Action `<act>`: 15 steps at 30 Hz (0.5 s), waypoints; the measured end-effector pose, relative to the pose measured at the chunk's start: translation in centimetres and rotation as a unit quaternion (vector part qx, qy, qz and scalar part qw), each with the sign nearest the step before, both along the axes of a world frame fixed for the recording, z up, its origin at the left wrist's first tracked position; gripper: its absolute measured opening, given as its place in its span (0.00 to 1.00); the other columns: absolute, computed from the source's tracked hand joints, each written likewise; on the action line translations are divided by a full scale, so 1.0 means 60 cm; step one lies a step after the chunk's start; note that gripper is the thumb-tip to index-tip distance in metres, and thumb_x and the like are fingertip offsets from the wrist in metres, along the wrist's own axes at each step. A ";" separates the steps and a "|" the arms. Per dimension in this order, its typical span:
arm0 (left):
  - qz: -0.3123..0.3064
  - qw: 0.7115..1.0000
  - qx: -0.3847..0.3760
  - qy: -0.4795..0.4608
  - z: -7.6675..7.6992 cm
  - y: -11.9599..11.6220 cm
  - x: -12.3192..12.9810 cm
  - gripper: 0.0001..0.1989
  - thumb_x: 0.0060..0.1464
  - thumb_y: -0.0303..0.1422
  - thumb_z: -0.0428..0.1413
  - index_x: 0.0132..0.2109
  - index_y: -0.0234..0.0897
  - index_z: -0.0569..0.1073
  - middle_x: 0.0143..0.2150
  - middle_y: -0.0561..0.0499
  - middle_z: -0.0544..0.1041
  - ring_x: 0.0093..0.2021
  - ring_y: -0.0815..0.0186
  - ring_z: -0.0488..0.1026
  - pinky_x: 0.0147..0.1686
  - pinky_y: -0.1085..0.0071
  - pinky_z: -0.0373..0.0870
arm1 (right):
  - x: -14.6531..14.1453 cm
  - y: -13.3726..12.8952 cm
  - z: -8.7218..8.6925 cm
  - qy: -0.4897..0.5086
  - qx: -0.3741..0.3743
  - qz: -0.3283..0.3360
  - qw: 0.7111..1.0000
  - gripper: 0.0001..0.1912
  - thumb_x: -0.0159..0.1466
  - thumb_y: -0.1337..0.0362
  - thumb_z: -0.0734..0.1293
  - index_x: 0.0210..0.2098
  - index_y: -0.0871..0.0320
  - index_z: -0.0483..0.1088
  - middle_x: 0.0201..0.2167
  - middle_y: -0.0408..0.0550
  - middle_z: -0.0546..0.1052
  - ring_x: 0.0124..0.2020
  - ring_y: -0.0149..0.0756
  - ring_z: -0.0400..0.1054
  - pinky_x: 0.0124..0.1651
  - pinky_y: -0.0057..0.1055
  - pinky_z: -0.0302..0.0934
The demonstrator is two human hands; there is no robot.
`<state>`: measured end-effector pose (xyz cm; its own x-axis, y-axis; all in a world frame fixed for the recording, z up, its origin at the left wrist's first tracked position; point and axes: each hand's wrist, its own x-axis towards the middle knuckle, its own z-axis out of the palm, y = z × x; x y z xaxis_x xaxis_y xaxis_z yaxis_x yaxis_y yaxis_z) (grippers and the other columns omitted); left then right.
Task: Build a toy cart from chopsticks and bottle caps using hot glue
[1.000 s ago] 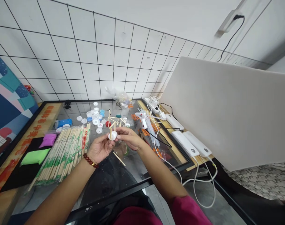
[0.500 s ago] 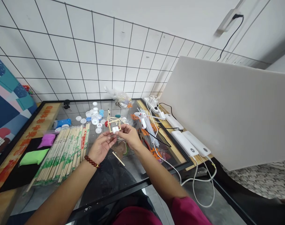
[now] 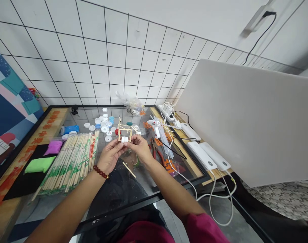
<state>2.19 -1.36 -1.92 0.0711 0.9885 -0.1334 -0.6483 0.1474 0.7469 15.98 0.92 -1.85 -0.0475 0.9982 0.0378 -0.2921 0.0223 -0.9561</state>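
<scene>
— Above the glass tabletop point(image 3: 133, 192), what have we got in our hands?

— We hold a small stick frame point(image 3: 124, 131) up in front of us. Our left hand point(image 3: 110, 157) and right hand point(image 3: 140, 148) both pinch it at its lower edge, fingertips closed on the white cap point(image 3: 124, 139) fixed there.

— How far along does it look?

— By our judgement, partway. The frame already stands as a boxy shape of joined sticks with one cap on it. Plenty of material lies unused, so more could be added.

— Count what we can.

— One frame, one cap on it. One loose stick point(image 3: 129, 169) lies on the glass just below our hands. One glue gun point(image 3: 155, 126) sits to the right, near the frame. Two white power banks point(image 3: 206, 154) lie side by side at the table's right edge. One green pack point(image 3: 39, 164) and one purple pack point(image 3: 53, 147) lie at the left. The wrapped chopsticks point(image 3: 73, 160) and the scattered bottle caps point(image 3: 103, 123) are too many to count surely.
</scene>
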 end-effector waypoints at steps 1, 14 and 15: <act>-0.001 1.000 -0.002 -0.002 0.000 0.000 0.000 0.18 0.40 0.30 0.72 0.41 0.33 0.81 0.42 0.47 0.82 0.41 0.66 0.78 0.46 0.69 0.76 | 0.000 0.000 0.000 0.001 -0.001 0.003 1.000 0.22 0.39 0.59 0.82 0.28 0.57 0.71 0.22 0.37 0.71 0.24 0.27 0.62 0.31 0.27 0.58; 0.036 0.999 -0.021 -0.001 -0.003 0.004 -0.006 0.15 0.39 0.30 0.72 0.38 0.32 0.81 0.35 0.49 0.81 0.35 0.68 0.77 0.40 0.69 0.76 | 0.015 0.003 -0.012 -0.031 0.023 0.022 0.999 0.15 0.49 0.56 0.78 0.33 0.56 0.78 0.30 0.44 0.80 0.32 0.34 0.71 0.39 0.32 0.64; 0.040 0.999 -0.021 -0.002 -0.002 0.005 -0.005 0.15 0.39 0.29 0.72 0.38 0.33 0.81 0.36 0.49 0.81 0.36 0.68 0.77 0.41 0.69 0.77 | 0.015 0.003 -0.015 -0.037 0.025 0.016 0.999 0.14 0.49 0.57 0.78 0.33 0.56 0.79 0.30 0.43 0.80 0.31 0.33 0.70 0.39 0.31 0.63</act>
<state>1.87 -1.09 -2.05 -0.0077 0.9846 -0.1749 -0.6628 0.1260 0.7382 16.89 1.12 -2.72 -0.0830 0.9931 0.0833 -0.2214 0.0631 -0.9731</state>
